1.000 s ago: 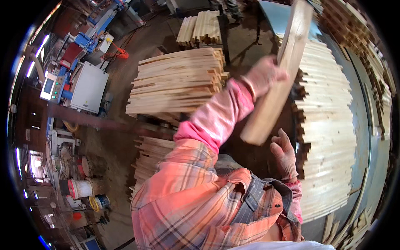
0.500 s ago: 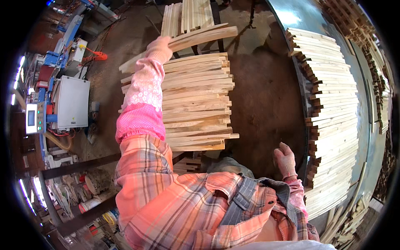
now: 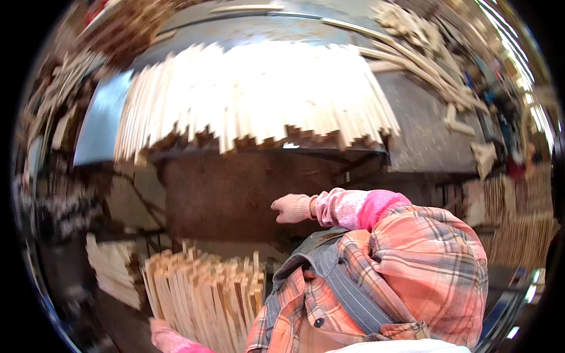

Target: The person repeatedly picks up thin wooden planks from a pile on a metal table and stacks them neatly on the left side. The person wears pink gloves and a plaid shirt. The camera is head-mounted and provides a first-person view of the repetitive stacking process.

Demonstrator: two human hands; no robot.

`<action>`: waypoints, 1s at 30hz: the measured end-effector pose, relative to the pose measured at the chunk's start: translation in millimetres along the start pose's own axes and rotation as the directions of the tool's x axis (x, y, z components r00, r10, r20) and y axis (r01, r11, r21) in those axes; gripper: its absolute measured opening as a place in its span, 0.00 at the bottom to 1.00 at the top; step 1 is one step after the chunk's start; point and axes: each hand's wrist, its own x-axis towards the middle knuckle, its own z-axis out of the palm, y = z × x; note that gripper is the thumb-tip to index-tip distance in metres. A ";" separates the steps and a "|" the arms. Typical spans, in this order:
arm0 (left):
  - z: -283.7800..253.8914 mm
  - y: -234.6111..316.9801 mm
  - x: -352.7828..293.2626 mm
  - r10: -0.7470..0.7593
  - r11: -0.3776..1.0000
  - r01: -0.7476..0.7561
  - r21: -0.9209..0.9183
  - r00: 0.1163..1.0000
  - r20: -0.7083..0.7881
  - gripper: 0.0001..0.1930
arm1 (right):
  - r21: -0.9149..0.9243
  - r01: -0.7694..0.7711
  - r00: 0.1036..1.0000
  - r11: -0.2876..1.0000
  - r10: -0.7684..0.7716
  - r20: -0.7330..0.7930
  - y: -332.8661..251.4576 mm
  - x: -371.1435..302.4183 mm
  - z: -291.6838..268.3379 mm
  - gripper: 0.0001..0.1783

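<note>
My right hand (image 3: 292, 208), in a pale glove, hangs over the brown floor between the long table and the stacked wood. Its fingers are curled in and nothing shows in them. At the lower left, my left hand (image 3: 165, 335) is beside a stack of wooden strips (image 3: 200, 288); its fingers are blurred and partly out of sight, so its grip cannot be made out. A long row of pale wooden strips (image 3: 253, 88) lies side by side on the metal table (image 3: 421, 126), their uneven ends facing me.
A smaller pile of strips (image 3: 115, 267) stands left of the near stack. Loose long strips (image 3: 406, 59) lie across the table's right part, with a short offcut (image 3: 459, 123) near them. More stacked wood (image 3: 518, 217) is at the far right.
My view has swung right, bringing the long table ahead and the near stack to the lower left. My left hand, earlier holding wooden strips over that stack, is now low beside it.
</note>
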 end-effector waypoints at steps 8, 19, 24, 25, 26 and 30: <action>-247.8 -11.9 -63.3 -0.873 0.323 -0.388 -0.863 0.231 -0.431 0.34 | 0.112 0.078 0.737 0.991 0.018 -0.676 121.9 -147.7 -42.7 0.30; -719.6 252.5 -174.3 -0.570 -0.182 -0.587 -0.789 0.717 -0.401 0.40 | 0.727 -0.082 0.514 0.682 0.654 -0.555 459.3 -171.4 -224.1 0.32; -776.6 275.9 -156.7 -0.520 -0.583 -0.626 -0.517 0.777 -0.354 0.31 | 0.518 -0.173 0.690 0.838 0.478 -0.544 477.0 -129.8 -198.7 0.31; -786.1 275.4 -151.4 -0.510 -0.603 -0.612 -0.512 0.789 -0.342 0.32 | 0.479 -0.153 0.749 0.864 0.418 -0.515 480.3 -127.8 -201.5 0.32; -796.2 275.7 -146.3 -0.642 -0.325 -0.601 -0.730 0.707 -0.296 0.38 | 0.505 -0.142 0.749 0.851 0.427 -0.507 483.0 -129.4 -207.6 0.33; -817.7 302.8 -148.7 -0.810 -0.083 -0.526 -0.846 0.530 -0.250 0.51 | 0.591 -0.136 0.751 0.795 0.471 -0.462 488.3 -157.6 -253.1 0.37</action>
